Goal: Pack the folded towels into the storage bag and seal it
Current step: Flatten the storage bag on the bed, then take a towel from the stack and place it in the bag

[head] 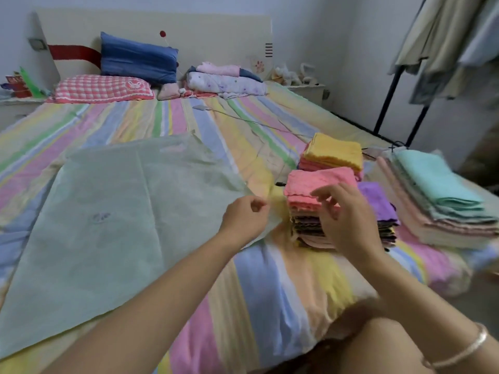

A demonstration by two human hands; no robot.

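Observation:
A large translucent pale-green storage bag [113, 211] lies flat on the striped bed. My left hand [244, 217] pinches the bag's right edge near its corner. Just right of it stands a stack of small folded towels [318, 190] with a pink one on top and dark ones below. My right hand [343, 214] hovers in front of that stack, fingers spread, holding nothing. Behind stands a second stack topped by a yellow towel [334, 152]. A purple towel pile [378, 201] sits to the right, and larger folded mint and peach towels [437, 190] lie at the bed's right edge.
Pillows [135, 60] and folded bedding [226, 82] lie at the headboard. A thin cable [256, 122] runs across the bed [270, 279] toward the stacks. A black clothes rack [388, 103] with hanging garments stands at the right. My knee [391, 346] is at the lower right.

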